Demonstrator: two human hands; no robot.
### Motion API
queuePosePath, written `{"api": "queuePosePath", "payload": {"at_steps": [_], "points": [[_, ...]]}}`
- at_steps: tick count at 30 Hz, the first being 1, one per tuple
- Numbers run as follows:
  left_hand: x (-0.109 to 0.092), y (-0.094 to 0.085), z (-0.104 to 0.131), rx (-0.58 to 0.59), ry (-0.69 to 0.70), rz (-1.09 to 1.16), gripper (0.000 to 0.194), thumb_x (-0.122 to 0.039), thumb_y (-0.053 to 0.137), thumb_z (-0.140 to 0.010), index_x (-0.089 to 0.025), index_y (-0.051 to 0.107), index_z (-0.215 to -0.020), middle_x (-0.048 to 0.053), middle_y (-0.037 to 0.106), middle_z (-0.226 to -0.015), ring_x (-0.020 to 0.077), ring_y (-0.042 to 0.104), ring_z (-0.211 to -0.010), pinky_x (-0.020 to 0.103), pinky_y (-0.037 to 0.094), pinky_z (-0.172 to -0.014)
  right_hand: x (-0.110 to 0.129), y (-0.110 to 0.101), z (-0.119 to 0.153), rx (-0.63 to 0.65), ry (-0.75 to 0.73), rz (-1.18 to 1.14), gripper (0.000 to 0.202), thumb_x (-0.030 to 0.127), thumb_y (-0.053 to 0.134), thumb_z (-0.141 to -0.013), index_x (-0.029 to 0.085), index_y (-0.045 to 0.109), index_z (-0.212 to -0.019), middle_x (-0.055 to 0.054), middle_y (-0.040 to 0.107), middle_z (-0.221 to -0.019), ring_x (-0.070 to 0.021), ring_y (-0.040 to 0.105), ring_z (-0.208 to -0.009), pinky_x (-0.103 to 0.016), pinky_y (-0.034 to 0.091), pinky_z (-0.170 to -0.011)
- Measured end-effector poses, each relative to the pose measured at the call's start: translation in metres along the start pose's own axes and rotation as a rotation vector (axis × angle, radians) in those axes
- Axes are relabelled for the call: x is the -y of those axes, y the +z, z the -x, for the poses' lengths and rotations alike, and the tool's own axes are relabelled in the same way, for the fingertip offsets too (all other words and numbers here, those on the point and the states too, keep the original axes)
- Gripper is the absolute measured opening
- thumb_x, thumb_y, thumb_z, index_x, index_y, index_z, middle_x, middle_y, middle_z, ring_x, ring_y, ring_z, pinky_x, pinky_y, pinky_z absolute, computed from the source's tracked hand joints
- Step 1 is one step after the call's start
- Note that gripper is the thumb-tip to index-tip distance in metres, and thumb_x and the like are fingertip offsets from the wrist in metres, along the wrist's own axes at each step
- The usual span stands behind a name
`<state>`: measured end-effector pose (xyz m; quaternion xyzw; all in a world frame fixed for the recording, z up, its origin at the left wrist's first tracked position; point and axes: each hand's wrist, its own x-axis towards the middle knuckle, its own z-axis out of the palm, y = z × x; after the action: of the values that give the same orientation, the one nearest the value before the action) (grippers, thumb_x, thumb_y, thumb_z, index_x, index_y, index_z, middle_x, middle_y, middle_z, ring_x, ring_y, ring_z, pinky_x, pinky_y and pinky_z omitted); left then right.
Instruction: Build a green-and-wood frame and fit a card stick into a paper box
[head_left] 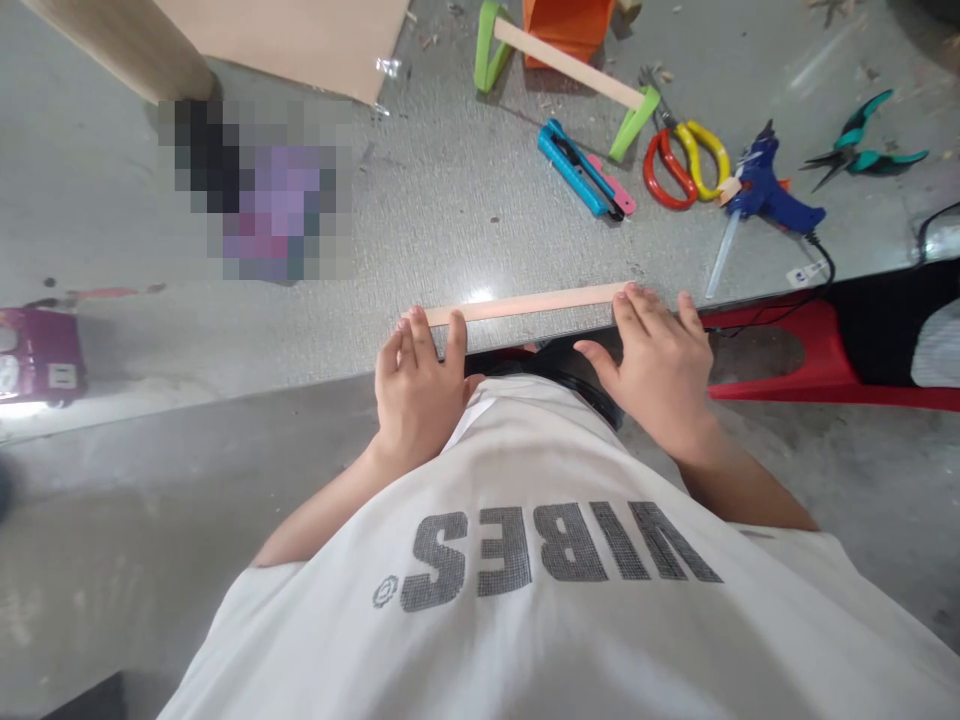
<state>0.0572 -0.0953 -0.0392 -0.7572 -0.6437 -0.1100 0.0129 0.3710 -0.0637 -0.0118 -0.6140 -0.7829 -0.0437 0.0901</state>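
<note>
I see both hands laid fingers-down on a thin pale strip (532, 302), which lies along the near edge of the grey surface (427, 215). My left hand (420, 385) rests on the strip's left end from above, fingers slightly apart and not clamped on it. My right hand (660, 360) touches the other end with its fingertips, the thumb held well out to the side. Beyond the strip I have a blue cutter (574, 170), then scissors (691, 163) with red and yellow handles, a blue glue gun (780, 195) and teal-handled pliers (847, 155) farther right. Behind the cutter stands a pale bar (570, 65) with green ends, near an orange container (574, 28).
</note>
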Motion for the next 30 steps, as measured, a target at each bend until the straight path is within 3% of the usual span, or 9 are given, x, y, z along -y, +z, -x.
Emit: {"api": "queuePosePath", "payload": {"at_steps": [3,6,9,12,15,18,23,26,30], "points": [[0.002,-0.01,-0.002,0.02,0.008,0.025,0.07,-0.05,0.081,-0.113,-0.023,0.066,-0.176,0.032,0.065,-0.182,0.0534,0.074,-0.159,0.066,0.056,-0.129,0.002,-0.001,-0.01,-0.04,0.004,0.038,0.061,0.058,0.058,-0.123,0.011,0.087,-0.149,-0.027,0.084,-0.154,-0.0466,0.075,-0.136,-0.073,0.048,-0.131],[0.0,-0.019,-0.013,-0.023,0.026,0.059,0.054,-0.05,0.082,-0.114,-0.025,0.076,-0.162,0.028,0.075,-0.171,0.0504,0.078,-0.151,0.064,0.056,-0.124,-0.003,-0.002,-0.027,-0.052,-0.012,0.043,0.049,0.049,0.057,-0.124,0.016,0.093,-0.12,-0.023,0.086,-0.128,-0.0407,0.07,-0.12,-0.059,0.055,-0.106],[-0.001,-0.018,-0.032,-0.152,0.085,0.107,0.019,-0.04,0.073,-0.12,-0.026,0.086,-0.116,0.019,0.089,-0.135,0.04,0.082,-0.124,0.056,0.057,-0.107,-0.013,-0.004,-0.047,-0.061,-0.062,0.002,0.038,0.038,0.061,-0.12,0.021,0.089,-0.1,-0.019,0.08,-0.115,-0.0389,0.065,-0.119,-0.051,0.049,-0.091],[-0.001,-0.012,-0.047,-0.202,0.097,0.146,0.037,-0.032,0.068,-0.12,-0.025,0.073,-0.085,0.013,0.083,-0.104,0.0334,0.073,-0.099,0.05,0.051,-0.09,-0.02,-0.006,-0.06,-0.035,-0.102,-0.045,0.03,0.035,0.068,-0.116,0.022,0.083,-0.094,-0.017,0.077,-0.109,-0.0373,0.064,-0.115,-0.048,0.046,-0.088],[0.001,-0.008,-0.049,-0.153,0.064,0.203,0.029,-0.032,0.069,-0.118,-0.025,0.074,-0.091,0.012,0.076,-0.098,0.0312,0.064,-0.091,0.048,0.047,-0.085,-0.022,-0.009,-0.063,0.023,-0.144,-0.12,0.019,0.026,0.068,-0.114,0.023,0.082,-0.102,-0.014,0.077,-0.108,-0.0344,0.066,-0.108,-0.047,0.047,-0.088],[0.003,-0.008,-0.047,-0.075,0.017,0.301,0.011,-0.029,0.07,-0.114,-0.026,0.079,-0.109,0.013,0.075,-0.114,0.0329,0.065,-0.1,0.049,0.048,-0.09,-0.024,-0.013,-0.062,0.072,-0.22,-0.197,0.022,0.018,0.064,-0.112,0.026,0.084,-0.116,-0.012,0.078,-0.112,-0.0333,0.066,-0.107,-0.047,0.049,-0.091],[-0.001,-0.011,-0.047,-0.003,-0.054,0.34,0.01,-0.026,0.065,-0.113,-0.026,0.074,-0.109,0.011,0.071,-0.115,0.0339,0.064,-0.105,0.051,0.046,-0.099,-0.03,-0.017,-0.067,0.14,-0.296,-0.318,0.028,0.012,0.061,-0.11,0.029,0.083,-0.105,-0.01,0.078,-0.12,-0.0318,0.067,-0.107,-0.049,0.052,-0.095],[-0.005,-0.011,-0.042,-0.025,-0.06,0.302,0.01,-0.026,0.063,-0.114,-0.026,0.073,-0.114,0.012,0.071,-0.116,0.0343,0.063,-0.107,0.051,0.043,-0.101,-0.028,-0.018,-0.066,0.148,-0.335,-0.396,0.031,0.011,0.06,-0.109,0.03,0.085,-0.107,-0.009,0.081,-0.12,-0.0312,0.069,-0.108,-0.051,0.054,-0.098],[-0.007,0.0,-0.031,-0.165,-0.011,0.255,0.016,-0.026,0.059,-0.117,-0.027,0.073,-0.111,0.011,0.072,-0.117,0.0332,0.062,-0.109,0.051,0.04,-0.102,-0.024,-0.012,-0.058,0.12,-0.436,-0.416,0.038,0.01,0.057,-0.109,0.031,0.088,-0.11,-0.007,0.085,-0.119,-0.0296,0.072,-0.111,-0.05,0.052,-0.099]]}}
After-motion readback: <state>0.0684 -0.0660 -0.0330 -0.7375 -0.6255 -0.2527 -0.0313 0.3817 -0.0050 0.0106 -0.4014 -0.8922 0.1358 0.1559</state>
